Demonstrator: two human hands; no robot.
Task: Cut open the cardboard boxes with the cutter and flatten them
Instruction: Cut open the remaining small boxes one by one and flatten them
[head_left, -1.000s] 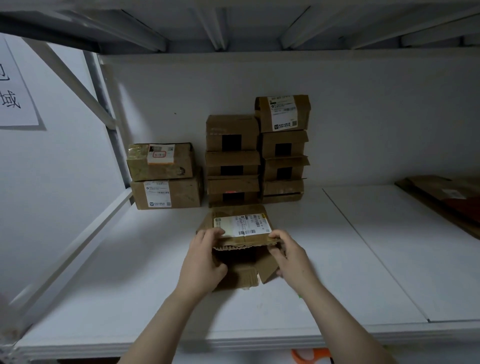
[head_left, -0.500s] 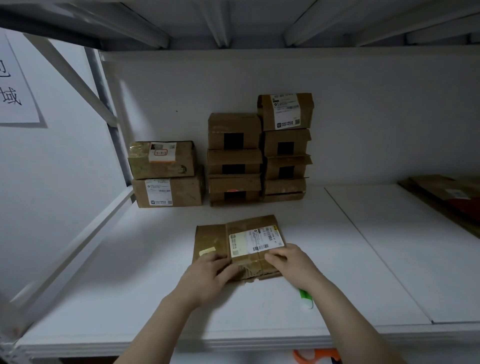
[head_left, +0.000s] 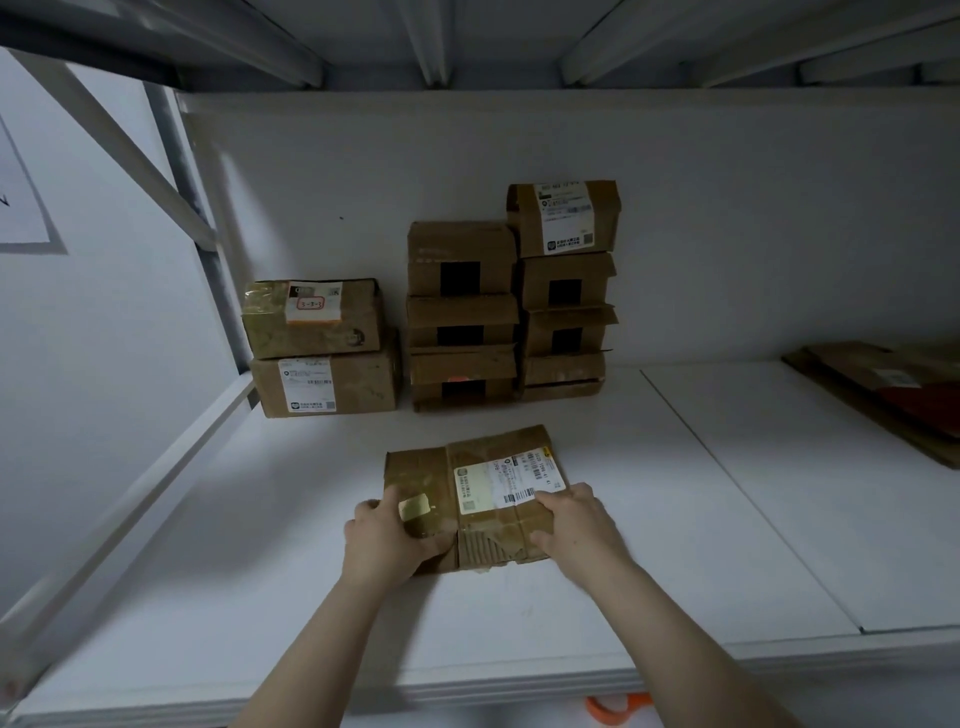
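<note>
Right, flat on the deck: pinning a flattened box (head_left: 467, 462) against the shelf (head_left: 249, 597), about midway between its left and right edges and closer to the front edge than to the back. Gripping the near left corner with the left hand (head_left: 387, 538), thumb laid on top just beside a shiny scrap of tape, the remaining fingers wrapped round the left side, tips hidden underneath. Gripping the near right corner with the right hand (head_left: 576, 525), fingers bunched together and bent over the top panel, tips touching the lower rim of the shipping label (head_left: 506, 480), thumb tucked against the near side. Reads as the squash-down step: held at both corners to stop the creased cardboard springing back up. Lined up along the back edge, well apart from both hands: a two-box stack (head_left: 322, 348) at the left, two taller stacks (head_left: 462, 317) just beside it, presumably queued for cutting. Heaped at the far right edge, more flat cardboard (head_left: 883, 384), which looks like the pile for finished ones. No cutter in sight on the shelf; something orange (head_left: 615, 709) peeking out below the front edge, impossible to identify.
</note>
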